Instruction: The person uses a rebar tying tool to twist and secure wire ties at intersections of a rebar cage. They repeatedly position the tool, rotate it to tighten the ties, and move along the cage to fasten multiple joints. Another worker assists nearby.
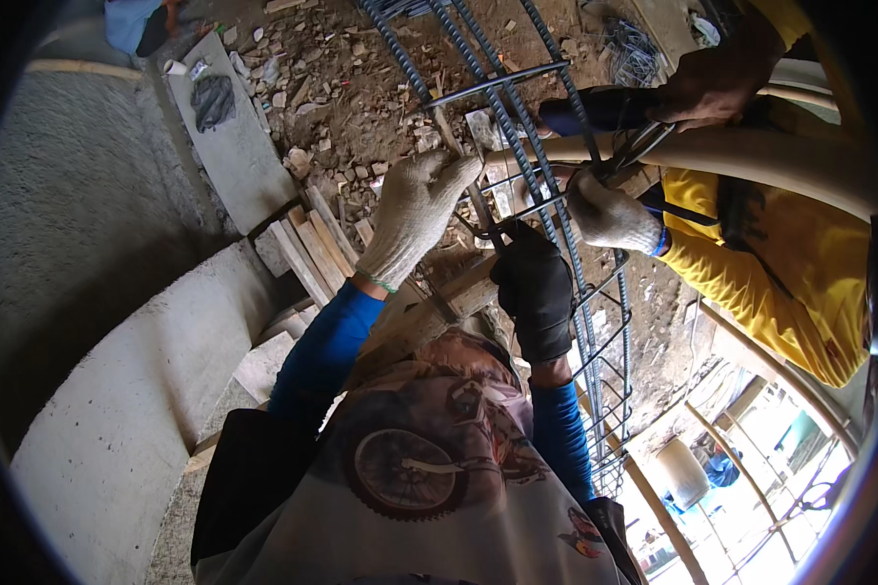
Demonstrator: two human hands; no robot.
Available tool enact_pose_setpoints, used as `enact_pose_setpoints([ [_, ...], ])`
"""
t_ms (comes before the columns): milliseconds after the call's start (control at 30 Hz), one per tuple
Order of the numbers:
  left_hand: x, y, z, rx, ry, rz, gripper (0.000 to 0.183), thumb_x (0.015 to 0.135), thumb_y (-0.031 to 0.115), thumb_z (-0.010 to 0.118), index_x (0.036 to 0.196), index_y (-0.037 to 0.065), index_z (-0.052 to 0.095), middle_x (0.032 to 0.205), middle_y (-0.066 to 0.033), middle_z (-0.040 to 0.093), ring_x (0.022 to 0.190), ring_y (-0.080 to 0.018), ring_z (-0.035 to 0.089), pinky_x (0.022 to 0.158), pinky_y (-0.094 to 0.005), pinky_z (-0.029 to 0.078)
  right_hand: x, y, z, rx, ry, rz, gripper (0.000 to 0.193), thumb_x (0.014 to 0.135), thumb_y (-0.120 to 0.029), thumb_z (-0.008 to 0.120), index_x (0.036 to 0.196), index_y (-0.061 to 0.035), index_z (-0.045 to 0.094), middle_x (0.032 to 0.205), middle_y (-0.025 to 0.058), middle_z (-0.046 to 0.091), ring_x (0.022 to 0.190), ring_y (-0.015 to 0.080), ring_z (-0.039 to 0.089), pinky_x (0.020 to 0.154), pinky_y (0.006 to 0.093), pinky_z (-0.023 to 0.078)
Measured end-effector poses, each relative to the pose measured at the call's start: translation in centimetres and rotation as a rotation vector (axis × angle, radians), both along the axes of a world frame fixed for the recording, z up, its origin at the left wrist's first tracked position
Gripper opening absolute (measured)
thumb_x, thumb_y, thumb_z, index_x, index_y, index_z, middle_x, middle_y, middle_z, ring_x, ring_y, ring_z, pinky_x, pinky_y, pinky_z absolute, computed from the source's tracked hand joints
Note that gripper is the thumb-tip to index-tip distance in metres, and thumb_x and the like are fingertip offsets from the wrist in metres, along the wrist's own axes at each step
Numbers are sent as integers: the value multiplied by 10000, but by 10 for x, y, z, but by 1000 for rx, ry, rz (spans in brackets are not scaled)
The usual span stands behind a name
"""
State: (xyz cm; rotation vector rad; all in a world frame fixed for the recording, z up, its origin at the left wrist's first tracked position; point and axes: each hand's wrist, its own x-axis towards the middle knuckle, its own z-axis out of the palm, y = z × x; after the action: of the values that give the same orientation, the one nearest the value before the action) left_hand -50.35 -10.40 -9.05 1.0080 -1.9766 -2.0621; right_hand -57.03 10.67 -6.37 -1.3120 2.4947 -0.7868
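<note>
A long cage of ribbed steel rebar (506,112) runs from the top of the view down past my right side, with thin square stirrups (498,84) across it. My left hand (421,207), in a white knit glove, is at the cage's left side, its fingers closed by a narrow brownish bar; what they pinch is hidden. My right hand (537,297), in a black glove, is closed at a stirrup corner just below, its grip hidden. Across the cage, a co-worker's white-gloved hand (610,213) touches the bars. That person's bare hand (704,86) holds a metal hand tool (644,142).
A co-worker in a yellow shirt (766,258) is close on the right, by a pale curved pole (771,161). Curved concrete (137,400) and stacked wood offcuts (307,249) lie left. Rubble (332,117) covers the ground ahead; coiled wire (632,54) lies beyond the cage.
</note>
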Motion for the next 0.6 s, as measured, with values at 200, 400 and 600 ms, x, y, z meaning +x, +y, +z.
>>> enact_pose_setpoints([
  [200, -3, 2, 1, -190, 113, 19, 331, 1057, 330, 686, 1041, 7, 756, 671, 1, 630, 461, -86, 580, 430, -288, 443, -1, -4, 9, -92, -67, 17, 94, 768, -1, 660, 842, -58, 672, 1003, 158, 714, 1084, 377, 709, 836, 416, 570],
  [400, -5, 10, -1, -89, 75, 104, 340, 1053, 347, 695, 1042, 16, 773, 730, 19, 647, 531, -60, 558, 467, -269, 449, 0, -8, 14, 18, -123, -110, 220, 785, -11, 672, 995, -55, 720, 978, 141, 707, 914, 331, 697, 761, 419, 560],
  [600, -7, 12, 0, -110, 44, 113, 345, 1047, 318, 687, 1050, -13, 782, 779, -111, 728, 679, -157, 639, 651, -355, 501, -3, -14, 13, -68, -75, -84, 324, 794, -21, 694, 1114, -47, 736, 978, 143, 699, 880, 337, 678, 745, 426, 553],
])
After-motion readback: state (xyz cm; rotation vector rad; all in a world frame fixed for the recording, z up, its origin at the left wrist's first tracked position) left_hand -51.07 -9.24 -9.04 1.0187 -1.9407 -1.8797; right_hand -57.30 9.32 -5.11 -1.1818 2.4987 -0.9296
